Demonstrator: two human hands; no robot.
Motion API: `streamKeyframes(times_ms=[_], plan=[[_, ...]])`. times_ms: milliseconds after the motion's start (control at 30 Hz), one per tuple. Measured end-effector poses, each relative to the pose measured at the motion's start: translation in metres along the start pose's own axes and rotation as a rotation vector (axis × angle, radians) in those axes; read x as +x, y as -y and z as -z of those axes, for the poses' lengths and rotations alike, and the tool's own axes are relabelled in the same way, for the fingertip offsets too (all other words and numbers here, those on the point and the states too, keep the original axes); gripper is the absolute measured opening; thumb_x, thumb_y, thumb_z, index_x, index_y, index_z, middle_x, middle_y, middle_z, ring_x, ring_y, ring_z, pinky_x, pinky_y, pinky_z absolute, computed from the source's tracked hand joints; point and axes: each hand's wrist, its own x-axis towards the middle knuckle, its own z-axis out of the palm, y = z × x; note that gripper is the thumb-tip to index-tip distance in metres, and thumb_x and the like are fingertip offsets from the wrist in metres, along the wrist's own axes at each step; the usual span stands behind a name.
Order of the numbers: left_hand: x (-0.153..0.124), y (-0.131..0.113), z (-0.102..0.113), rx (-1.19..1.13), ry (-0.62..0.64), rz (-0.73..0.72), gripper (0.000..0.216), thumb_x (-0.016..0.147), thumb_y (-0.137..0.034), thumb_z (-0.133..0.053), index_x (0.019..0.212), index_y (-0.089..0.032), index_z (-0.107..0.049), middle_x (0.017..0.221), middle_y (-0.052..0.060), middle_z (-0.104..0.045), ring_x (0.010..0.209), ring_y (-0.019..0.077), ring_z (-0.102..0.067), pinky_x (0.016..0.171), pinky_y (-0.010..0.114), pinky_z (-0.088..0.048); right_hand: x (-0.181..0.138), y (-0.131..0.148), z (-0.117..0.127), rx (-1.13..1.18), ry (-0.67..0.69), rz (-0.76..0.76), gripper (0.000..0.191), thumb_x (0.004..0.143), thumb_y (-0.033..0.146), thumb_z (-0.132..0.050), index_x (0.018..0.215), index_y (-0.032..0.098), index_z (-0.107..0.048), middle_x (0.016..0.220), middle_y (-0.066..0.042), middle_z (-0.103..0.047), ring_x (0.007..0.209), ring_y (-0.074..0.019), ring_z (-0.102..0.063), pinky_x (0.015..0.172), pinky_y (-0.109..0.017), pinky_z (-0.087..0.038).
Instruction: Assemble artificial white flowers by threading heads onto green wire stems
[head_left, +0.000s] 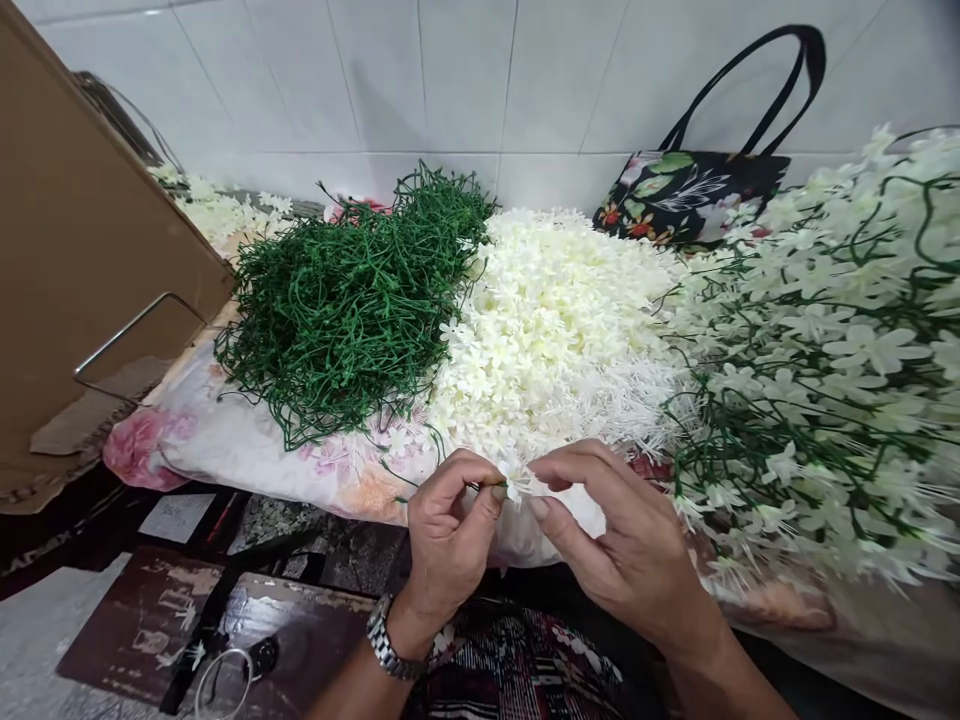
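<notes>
My left hand (457,525), with a metal watch on the wrist, pinches a thin green plastic stem (405,478) between thumb and forefinger. A small white artificial flower (514,480) sits at the tip of those fingers. Facing it from the right is my right hand (615,530), its thumb and forefinger apart on either side of the flower's white strands. Whether they touch the strands I cannot tell. Just beyond both hands lies a heap of loose cream-white blossoms (547,310), with a pile of thin white stamens (637,400) at its near right side.
Green stems (345,300) form a tangled heap at the left. Stems bearing white flowers (840,400) are massed on the right. A flowered cloth (292,480) covers the work surface. A cardboard box (90,230) stands far left; a floral bag (697,195) leans against the tiled wall.
</notes>
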Motion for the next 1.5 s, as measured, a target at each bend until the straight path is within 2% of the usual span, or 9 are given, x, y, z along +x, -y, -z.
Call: streamKeyframes(times_ms=[167,667,833,900,1067,1167,1300,1400,1500], plan=[[0.002,-0.006,-0.002,0.088,0.013,-0.042,0.012,0.078,-0.010,-0.055,0.069,-0.017,-0.059,0.061,-0.001,-0.055,0.057,0.0111,-0.050,0.052,0.021,-0.038,0.001,-0.003,-0.003,0.025,0.056,0.036,0.011,0.083,0.007,-0.050,0.086,0.015,-0.056,0.076,-0.002,-0.054,0.071,-0.0114,-0.054,0.064,-0.024,-0.046],[-0.001,0.003,-0.004,-0.059,0.025,0.269,0.011,0.076,-0.014,-0.058,0.065,-0.016,-0.060,0.060,-0.002,-0.052,0.056,0.0096,-0.047,0.054,0.020,-0.038,-0.001,-0.013,-0.013,-0.003,0.035,0.062,0.010,0.086,0.009,-0.046,0.084,0.017,-0.053,0.072,-0.002,-0.054,0.066,-0.0124,-0.054,0.058,-0.024,-0.046],[0.003,-0.001,0.000,-0.315,-0.232,0.424,0.008,0.071,-0.021,-0.066,0.073,-0.016,-0.061,0.060,-0.002,-0.056,0.054,0.0095,-0.051,0.054,0.020,-0.041,-0.006,-0.011,0.004,-0.087,0.032,-0.013,0.027,0.086,0.021,-0.052,0.113,0.018,-0.052,0.091,-0.007,-0.057,0.078,-0.0158,-0.057,0.067,-0.029,-0.051],[0.002,-0.004,0.000,-0.356,-0.261,0.442,0.012,0.069,-0.024,-0.069,0.073,-0.016,-0.060,0.061,-0.002,-0.056,0.054,0.0097,-0.051,0.054,0.020,-0.042,-0.009,-0.010,0.002,-0.064,0.061,-0.021,0.029,0.085,0.022,-0.054,0.114,0.018,-0.052,0.091,-0.007,-0.058,0.075,-0.0149,-0.057,0.065,-0.028,-0.051],[-0.006,-0.013,-0.001,-0.464,-0.202,0.449,0.019,0.065,-0.029,-0.074,0.071,-0.016,-0.061,0.061,-0.002,-0.053,0.056,0.0093,-0.048,0.055,0.020,-0.041,-0.013,-0.007,-0.014,0.033,0.020,-0.013,0.013,0.086,0.010,-0.048,0.087,0.016,-0.058,0.070,-0.002,-0.056,0.061,-0.0111,-0.055,0.054,-0.023,-0.047],[-0.012,-0.016,0.004,-0.535,-0.155,0.496,0.022,0.062,-0.030,-0.075,0.073,-0.018,-0.060,0.063,-0.002,-0.054,0.059,0.0109,-0.049,0.057,0.021,-0.042,-0.013,-0.004,-0.014,-0.027,0.001,0.056,0.014,0.086,0.008,-0.047,0.092,0.014,-0.058,0.071,-0.004,-0.057,0.065,-0.0123,-0.055,0.057,-0.024,-0.048],[-0.018,-0.016,0.010,-0.401,0.030,0.548,0.020,0.066,-0.022,-0.072,0.083,-0.018,-0.061,0.072,0.000,-0.056,0.066,0.0123,-0.050,0.061,0.021,-0.042,-0.012,0.006,-0.010,-0.177,0.091,0.272,0.022,0.087,0.005,-0.041,0.100,0.011,-0.058,0.071,-0.005,-0.060,0.065,-0.0142,-0.054,0.059,-0.027,-0.049],[-0.022,-0.014,0.009,-0.280,0.151,0.570,0.009,0.070,-0.016,-0.069,0.074,-0.015,-0.062,0.066,-0.001,-0.053,0.063,0.0107,-0.046,0.059,0.020,-0.040,-0.011,0.013,-0.011,-0.223,0.195,0.366,0.024,0.089,0.006,-0.038,0.100,0.008,-0.059,0.084,-0.011,-0.065,0.070,-0.0159,-0.054,0.062,-0.030,-0.050],[-0.024,-0.011,0.008,-0.283,0.113,0.587,0.011,0.071,-0.019,-0.068,0.065,-0.014,-0.060,0.057,-0.003,-0.047,0.057,0.0087,-0.042,0.053,0.018,-0.036,-0.010,0.014,-0.011,-0.183,0.232,0.391,0.023,0.089,0.006,-0.039,0.102,0.006,-0.058,0.098,-0.014,-0.065,0.078,-0.0166,-0.056,0.067,-0.031,-0.051]])
